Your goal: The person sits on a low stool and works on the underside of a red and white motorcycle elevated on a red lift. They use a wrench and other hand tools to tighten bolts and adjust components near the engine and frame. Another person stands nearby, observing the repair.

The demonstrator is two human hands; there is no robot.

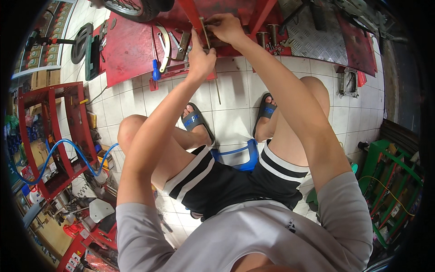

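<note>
Both my hands work at the near edge of a red metal platform (131,56), beside a red upright post (189,13). My left hand (201,61) is closed around a long, thin brass-coloured rod (218,88), its index finger reaching up along the post. The rod's lower end hangs past the platform edge over the floor. My right hand (225,29) is at the rod's upper part, fingers bent together by a dark spot behind the post; what they pinch is hidden. Left of my hands lie a blue-handled screwdriver (156,71), a cream curved strip (166,47) and a metal block (183,45).
Bolts and small metal parts (273,44) lie right of my hands, near a tread plate (312,41). A wheel (131,9) stands at the far left. A blue plastic stool (240,156) is beneath me. Red shelving (54,136) and a green rack (394,181) flank me.
</note>
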